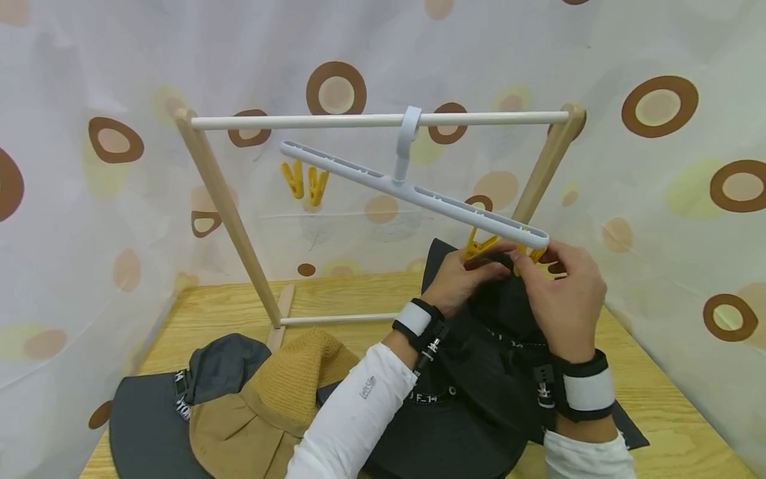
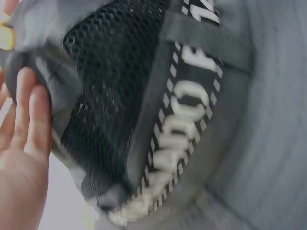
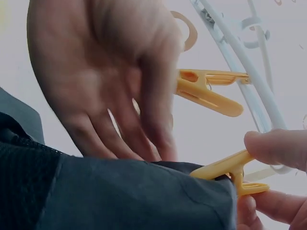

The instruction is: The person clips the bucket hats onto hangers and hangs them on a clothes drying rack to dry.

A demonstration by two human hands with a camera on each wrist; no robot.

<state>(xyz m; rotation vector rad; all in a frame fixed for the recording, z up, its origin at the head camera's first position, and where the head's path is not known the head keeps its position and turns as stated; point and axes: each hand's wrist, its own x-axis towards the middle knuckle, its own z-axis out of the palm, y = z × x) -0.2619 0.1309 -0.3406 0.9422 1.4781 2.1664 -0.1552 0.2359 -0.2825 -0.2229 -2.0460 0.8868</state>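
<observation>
A black hat (image 1: 503, 372) is lifted to the low right end of a tilted white hanger bar (image 1: 419, 193) that hangs from the rack's white rod (image 1: 299, 122). My left hand (image 1: 491, 263) holds the hat's edge, its fingers (image 3: 120, 120) on the fabric. My right hand (image 3: 249, 175) pinches a yellow clip (image 3: 225, 167) that sits on the edge of the hat (image 3: 120, 196). A second yellow clip (image 3: 206, 91) hangs free just above it. The left wrist view shows the hat's mesh lining (image 2: 120, 96) and its lettered band beside my left fingers (image 2: 29, 120).
Two more yellow clips (image 1: 305, 181) hang at the bar's high left end. A wooden rack (image 1: 227, 206) stands on the wooden table (image 1: 658, 379). A grey hat (image 1: 155, 419) and a tan knitted hat (image 1: 287, 392) lie at the front left. Dotted curtains surround the table.
</observation>
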